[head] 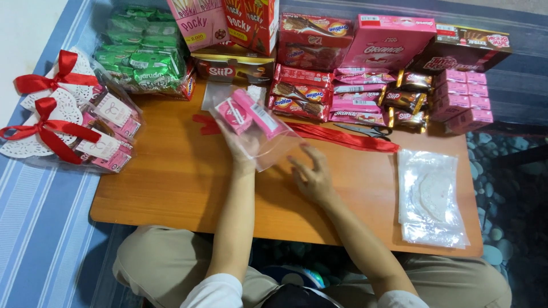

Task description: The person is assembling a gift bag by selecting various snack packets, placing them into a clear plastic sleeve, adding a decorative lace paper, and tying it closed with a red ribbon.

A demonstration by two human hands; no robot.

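Observation:
My left hand (242, 149) holds up a clear plastic bag (260, 128) with pink snack packets (251, 111) inside it, above the middle of the wooden table (171, 182). My right hand (311, 177) rests flat on the table just right of the bag, fingers spread, holding nothing. A red ribbon (342, 138) lies across the table behind both hands, with dark scissors (365, 131) on it.
Two finished gift bags (74, 122) with red bows and white doilies lie at the left edge. Green packets (142, 54), pink and red snack boxes (342, 45) and small pink boxes (462, 100) crowd the far edge. A stack of clear bags with doilies (431, 199) lies at right.

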